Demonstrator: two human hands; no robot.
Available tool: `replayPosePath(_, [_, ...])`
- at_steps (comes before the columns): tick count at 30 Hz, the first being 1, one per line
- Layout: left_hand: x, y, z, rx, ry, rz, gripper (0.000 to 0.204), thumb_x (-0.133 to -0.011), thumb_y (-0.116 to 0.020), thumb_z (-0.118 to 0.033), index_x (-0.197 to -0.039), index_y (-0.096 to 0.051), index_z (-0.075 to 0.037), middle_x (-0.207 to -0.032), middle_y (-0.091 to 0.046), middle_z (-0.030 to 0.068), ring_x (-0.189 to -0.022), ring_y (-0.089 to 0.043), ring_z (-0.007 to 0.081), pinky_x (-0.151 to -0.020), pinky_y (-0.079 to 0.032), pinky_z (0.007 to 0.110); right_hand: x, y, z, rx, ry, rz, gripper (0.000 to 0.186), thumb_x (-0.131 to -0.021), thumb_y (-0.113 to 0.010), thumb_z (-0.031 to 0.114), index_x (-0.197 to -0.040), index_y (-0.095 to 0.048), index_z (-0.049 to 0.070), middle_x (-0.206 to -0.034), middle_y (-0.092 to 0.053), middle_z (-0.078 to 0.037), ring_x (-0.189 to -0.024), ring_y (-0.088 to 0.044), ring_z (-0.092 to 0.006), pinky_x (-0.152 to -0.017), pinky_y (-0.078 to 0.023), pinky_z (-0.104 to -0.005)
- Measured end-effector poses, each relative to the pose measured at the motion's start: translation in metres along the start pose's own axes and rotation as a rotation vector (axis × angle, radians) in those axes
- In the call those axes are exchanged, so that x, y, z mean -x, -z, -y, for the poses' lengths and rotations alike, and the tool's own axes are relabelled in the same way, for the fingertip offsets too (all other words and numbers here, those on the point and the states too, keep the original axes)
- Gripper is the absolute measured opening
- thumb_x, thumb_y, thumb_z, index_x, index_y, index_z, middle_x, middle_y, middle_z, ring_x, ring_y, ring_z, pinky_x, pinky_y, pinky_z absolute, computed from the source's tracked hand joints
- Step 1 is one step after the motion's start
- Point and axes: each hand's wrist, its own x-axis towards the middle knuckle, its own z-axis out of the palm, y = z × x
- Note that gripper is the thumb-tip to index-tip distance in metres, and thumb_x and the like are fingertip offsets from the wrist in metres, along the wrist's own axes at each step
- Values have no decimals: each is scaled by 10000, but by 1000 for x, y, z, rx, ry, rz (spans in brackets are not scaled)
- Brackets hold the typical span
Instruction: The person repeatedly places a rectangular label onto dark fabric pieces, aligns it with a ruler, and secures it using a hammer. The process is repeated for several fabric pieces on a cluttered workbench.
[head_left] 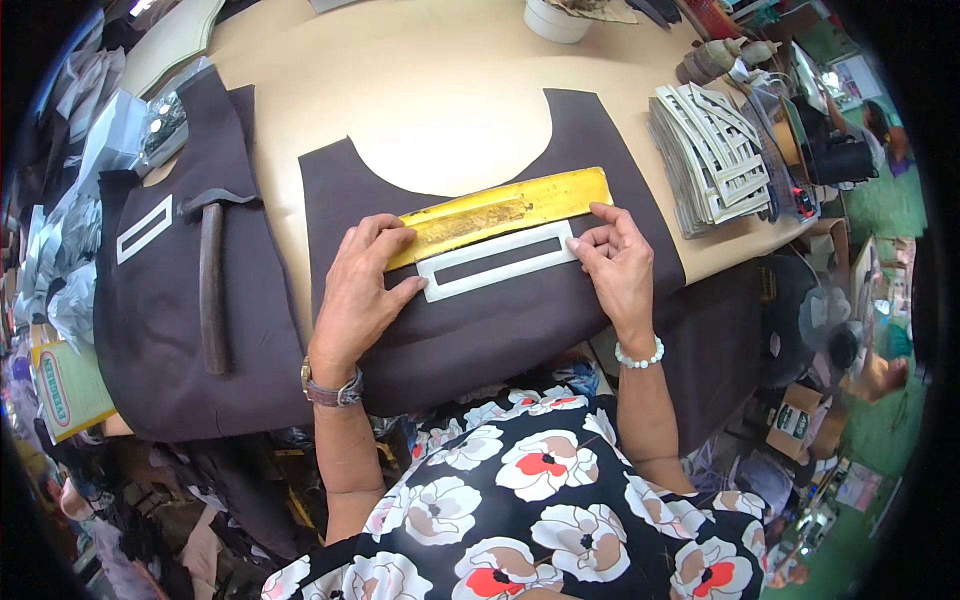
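Observation:
A dark brown cut fabric piece with a curved neckline lies in front of me. Across it, slightly tilted, rests a worn yellow strip like a ruler. A white rectangular frame with a long slot lies along the strip's near edge. My left hand is bent over their left ends, fingers on the strip and thumb at the frame's corner. At the other end, my right hand has its thumb on the frame and its index fingertip at the strip's tip.
On the left, a hammer and another white frame lie on a second dark fabric piece. A stack of pale slotted frames sits at the right. A white pot stands at the table's far side.

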Motion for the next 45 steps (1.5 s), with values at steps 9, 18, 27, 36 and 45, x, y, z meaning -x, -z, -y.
replayPosePath(9, [1,-1,1,-6,13,9,408,-694,-720,-69,-1069,-589,26,-1127,-551,114,-1026,-521,297,-912,-431,374,-2,0,-1,38,23,-8,443,-764,-720,10,-1162,-547,-78,-724,-672,-88,-628,-598,-85,-585,-475,-230])
replayPosePath(18, [7,-4,-5,-23,-12,-45,369,-709,-705,-52,-1060,-610,13,-1123,-565,123,-1037,-531,312,-907,-437,387,9,-5,-3,472,371,2,236,-793,-657,35,-1026,-627,4,-799,-629,-91,-672,-608,-213,-608,-482,-306])
replayPosePath(27, [51,-33,-9,-433,-272,-138,319,-809,-595,-20,-1126,-624,-40,-1239,-575,97,-1175,-500,322,-993,-393,465,6,-1,1,632,651,-142,174,-832,-577,46,-986,-638,-7,-964,-610,-143,-899,-585,-319,-802,-454,-423])
replayPosePath(36, [58,-33,-7,-484,-168,-71,365,-832,-578,-64,-1195,-599,-105,-1306,-541,36,-1256,-423,312,-1088,-182,594,59,-94,9,576,875,214,435,-852,-477,99,-1262,-494,-46,-1269,-544,-184,-1215,-506,-287,-1040,-356,-480])
replayPosePath(45, [60,-34,-6,-512,-203,-81,357,-833,-584,-67,-1185,-606,-120,-1296,-542,27,-1227,-443,296,-1072,-178,637,20,-6,-16,738,683,56,420,-827,-482,76,-1230,-532,-34,-1178,-607,-197,-1144,-567,-295,-1023,-368,-510])
